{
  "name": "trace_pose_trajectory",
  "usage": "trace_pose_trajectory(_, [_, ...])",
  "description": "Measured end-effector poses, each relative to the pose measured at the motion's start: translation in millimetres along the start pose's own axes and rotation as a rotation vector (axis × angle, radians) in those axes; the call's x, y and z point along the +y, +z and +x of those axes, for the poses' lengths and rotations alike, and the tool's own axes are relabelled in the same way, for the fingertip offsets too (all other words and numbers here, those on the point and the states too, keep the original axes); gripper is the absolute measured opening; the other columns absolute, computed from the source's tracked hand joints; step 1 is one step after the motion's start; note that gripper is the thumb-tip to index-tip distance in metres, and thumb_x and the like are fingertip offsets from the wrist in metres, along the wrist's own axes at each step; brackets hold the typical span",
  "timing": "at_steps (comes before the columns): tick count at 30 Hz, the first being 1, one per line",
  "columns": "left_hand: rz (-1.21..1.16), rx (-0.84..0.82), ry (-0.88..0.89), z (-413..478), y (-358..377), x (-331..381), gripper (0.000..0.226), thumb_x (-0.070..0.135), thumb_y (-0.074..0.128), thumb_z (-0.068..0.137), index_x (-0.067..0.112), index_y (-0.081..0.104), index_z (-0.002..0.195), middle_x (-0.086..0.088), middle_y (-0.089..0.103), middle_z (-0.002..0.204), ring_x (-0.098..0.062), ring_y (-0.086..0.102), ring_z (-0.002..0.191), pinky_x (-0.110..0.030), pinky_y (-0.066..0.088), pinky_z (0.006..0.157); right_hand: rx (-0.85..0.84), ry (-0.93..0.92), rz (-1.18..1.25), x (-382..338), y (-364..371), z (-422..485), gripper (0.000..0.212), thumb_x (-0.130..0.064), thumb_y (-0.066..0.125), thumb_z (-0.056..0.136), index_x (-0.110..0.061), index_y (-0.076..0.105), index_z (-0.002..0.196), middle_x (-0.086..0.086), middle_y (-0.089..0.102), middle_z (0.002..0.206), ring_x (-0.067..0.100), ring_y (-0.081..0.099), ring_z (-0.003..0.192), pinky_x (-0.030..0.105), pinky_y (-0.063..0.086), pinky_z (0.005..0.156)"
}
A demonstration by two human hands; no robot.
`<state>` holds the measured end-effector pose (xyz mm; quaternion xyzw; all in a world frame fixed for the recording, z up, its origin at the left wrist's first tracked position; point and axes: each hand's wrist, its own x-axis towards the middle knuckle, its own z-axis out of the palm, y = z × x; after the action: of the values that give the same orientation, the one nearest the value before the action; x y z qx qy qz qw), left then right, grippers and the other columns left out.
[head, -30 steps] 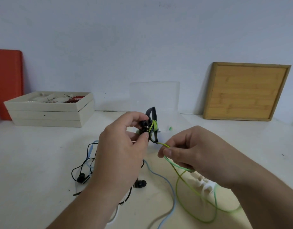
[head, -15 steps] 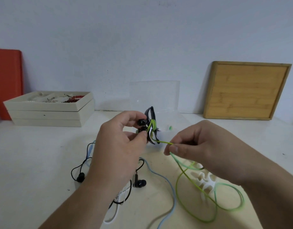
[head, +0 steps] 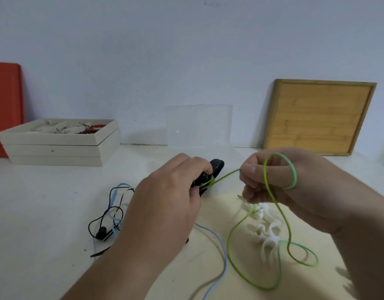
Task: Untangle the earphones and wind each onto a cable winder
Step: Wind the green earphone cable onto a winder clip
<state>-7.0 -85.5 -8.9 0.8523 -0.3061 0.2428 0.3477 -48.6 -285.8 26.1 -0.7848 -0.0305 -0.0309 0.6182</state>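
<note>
Tension matters most here — the black cable winder [head: 216, 169] is pinched in the left hand [head: 167, 202] above the table [head: 46, 202], and the green earphone cable [head: 227, 176] is gripped taut by the right hand [head: 279, 180]. Turns should be laid side by side, slack fed gradually so the loose loops aren't snagged on the white winder [head: 266, 230] — blue cable [head: 221, 245] and black earphones [head: 102, 232] left alone.
</note>
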Motion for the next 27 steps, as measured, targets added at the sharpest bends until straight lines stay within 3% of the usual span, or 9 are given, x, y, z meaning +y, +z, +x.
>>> trace_pose_trajectory(4, [0.030,-0.019,-0.008,0,-5,-1,0.044,0.001,0.063,0.082,0.040,0.056,0.100,0.018,0.055,0.090,-0.012,0.056,0.068,-0.033,0.053,0.056,-0.139,0.096,0.261,-1,-17,-1,0.020,-0.023,0.083,0.066,-0.010,0.070,0.071,0.011,0.061,0.075,0.028,0.069,0.074,0.038,0.058,0.072])
trace_pose_trajectory(7, [0.036,-0.034,-0.034,0,-6,-3,0.043,0.002,0.060,0.085,0.042,0.056,0.100,0.020,0.053,0.090,-0.009,0.053,0.072,-0.014,0.043,0.054,-0.139,0.122,0.349,-1,-24,-3,0.042,-0.025,0.095,0.051,-0.005,0.073,0.080,0.017,0.069,0.087,0.036,0.073,0.088,0.043,0.059,0.081])
trace_pose_trajectory(9, [0.028,-0.048,-0.031,1,-6,-4,0.042,0.002,0.058,0.086,0.041,0.057,0.101,0.020,0.052,0.091,-0.006,0.051,0.074,-0.015,0.041,0.060,-0.084,0.142,0.385,-3,-22,-3,0.028,-0.020,0.086,0.063,-0.003,0.072,0.081,0.021,0.072,0.091,0.038,0.074,0.090,0.048,0.057,0.087])
trace_pose_trajectory(12, [-0.009,-0.106,-0.007,1,-7,-3,0.042,0.001,0.057,0.087,0.041,0.058,0.101,0.021,0.052,0.093,0.001,0.050,0.075,-0.011,0.038,0.064,0.093,0.196,0.386,-6,-18,0,0.012,-0.009,0.061,0.078,-0.001,0.068,0.084,0.014,0.067,0.069,0.029,0.072,0.062,0.049,0.058,0.083])
trace_pose_trajectory(17, [-0.188,-0.247,-0.026,-1,-7,1,0.038,0.001,0.056,0.092,0.037,0.062,0.099,0.026,0.055,0.086,0.009,0.051,0.064,-0.006,0.036,0.061,0.303,0.180,0.129,3,-13,8,0.020,-0.006,0.056,0.097,-0.007,0.068,0.082,0.000,0.040,0.049,0.015,0.043,0.036,0.046,0.058,0.082])
trace_pose_trajectory(19, [-0.302,-0.305,-0.086,-1,-6,1,0.037,0.002,0.055,0.094,0.038,0.062,0.097,0.026,0.057,0.077,0.001,0.046,0.050,-0.008,0.035,0.051,0.359,0.141,0.093,6,-10,11,0.021,-0.006,0.057,0.097,-0.007,0.069,0.079,0.000,0.036,0.048,0.015,0.039,0.036,0.044,0.058,0.077])
trace_pose_trajectory(21, [-0.456,-0.336,-0.152,0,-3,-2,0.038,0.003,0.055,0.096,0.040,0.063,0.097,0.012,0.061,0.074,-0.012,0.039,0.045,-0.014,0.032,0.047,0.409,0.100,0.012,10,-7,14,0.023,-0.006,0.059,0.097,-0.007,0.070,0.076,-0.002,0.038,0.046,0.016,0.039,0.036,0.046,0.060,0.078])
trace_pose_trajectory(24, [-0.669,-0.325,-0.203,2,0,-3,0.029,0.011,0.058,0.088,0.036,0.067,0.099,0.000,0.066,0.092,-0.038,0.056,0.068,-0.043,0.046,0.061,0.455,0.077,-0.102,18,-3,19,0.023,-0.011,0.064,0.096,-0.011,0.073,0.075,-0.008,0.043,0.040,0.015,0.040,0.036,0.051,0.060,0.083])
trace_pose_trajectory(27, [-0.813,-0.238,-0.216,4,0,-2,0.029,0.009,0.057,0.082,0.032,0.070,0.094,-0.002,0.066,0.102,-0.032,0.067,0.076,-0.036,0.054,0.073,0.454,0.096,-0.208,23,2,21,0.021,-0.016,0.066,0.095,-0.018,0.076,0.077,-0.010,0.045,0.039,0.012,0.043,0.035,0.055,0.060,0.080])
